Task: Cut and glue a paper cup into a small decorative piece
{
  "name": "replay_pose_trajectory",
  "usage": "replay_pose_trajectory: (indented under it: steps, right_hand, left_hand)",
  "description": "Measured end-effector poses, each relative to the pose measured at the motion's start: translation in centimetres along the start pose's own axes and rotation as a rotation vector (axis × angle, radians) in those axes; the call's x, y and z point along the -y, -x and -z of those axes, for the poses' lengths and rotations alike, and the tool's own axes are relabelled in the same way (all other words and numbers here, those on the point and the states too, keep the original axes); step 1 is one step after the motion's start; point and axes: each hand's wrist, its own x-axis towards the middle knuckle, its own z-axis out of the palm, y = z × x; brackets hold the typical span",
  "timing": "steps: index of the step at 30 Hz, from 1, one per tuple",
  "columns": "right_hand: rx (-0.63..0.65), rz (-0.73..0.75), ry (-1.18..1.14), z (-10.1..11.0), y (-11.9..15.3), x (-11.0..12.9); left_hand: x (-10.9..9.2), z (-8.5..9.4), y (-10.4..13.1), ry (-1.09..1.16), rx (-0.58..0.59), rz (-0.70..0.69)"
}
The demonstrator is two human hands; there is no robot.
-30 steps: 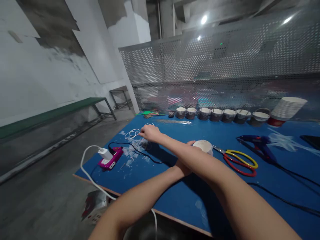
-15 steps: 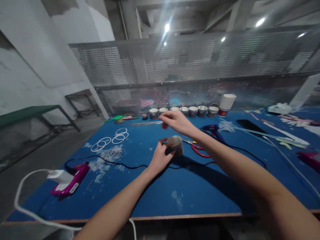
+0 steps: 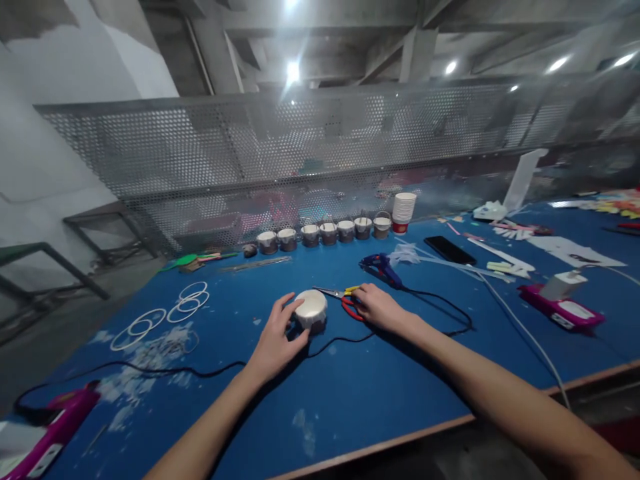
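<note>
A small round cup (image 3: 311,310) with a white top and a greyish side stands upright on the blue table. My left hand (image 3: 277,337) curves around its left and near side, thumb in front and fingers at the rim. Just right of the cup lies a pair of scissors (image 3: 345,295) with red and yellow handles, blades pointing left. My right hand (image 3: 377,305) is closed over the handles, with its fingertips partly hidden. Beyond it rests a blue glue gun (image 3: 383,268), its black cord running across the table.
Several similar cups (image 3: 327,233) line the back near a stack of white paper cups (image 3: 404,208). White rings (image 3: 187,303) lie left. A black phone (image 3: 450,250), paper strips (image 3: 500,257) and a magenta power strip (image 3: 563,307) lie right; another magenta strip (image 3: 65,427) lies front left.
My right hand has come down from above the cup to the scissors. The cup, tilted before, now stands upright with its white top showing. The view has turned right.
</note>
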Motion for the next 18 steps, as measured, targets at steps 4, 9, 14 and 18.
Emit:
replay_pose_trajectory:
  steps: [4, 9, 14, 18]
  right_hand:
    - [-0.042, -0.008, 0.014, -0.7, -0.6, -0.1]
    - [-0.112, -0.044, -0.007, -1.1, -1.4, -0.5]
    - [-0.172, -0.062, -0.049, -0.7, -0.7, -0.5]
    - [-0.189, -0.084, -0.073, -0.2, 0.0, -0.6]
  left_hand:
    - [-0.7, 1.9, -0.1, -0.008, -0.059, 0.006]
    - [-1.7, 3.4, -0.4, 0.072, -0.208, 0.065]
    - [-2.4, 3.4, -0.2, 0.304, -0.320, 0.220]
    - [-2.9, 3.7, 0.0, 0.204, -0.322, 0.185]
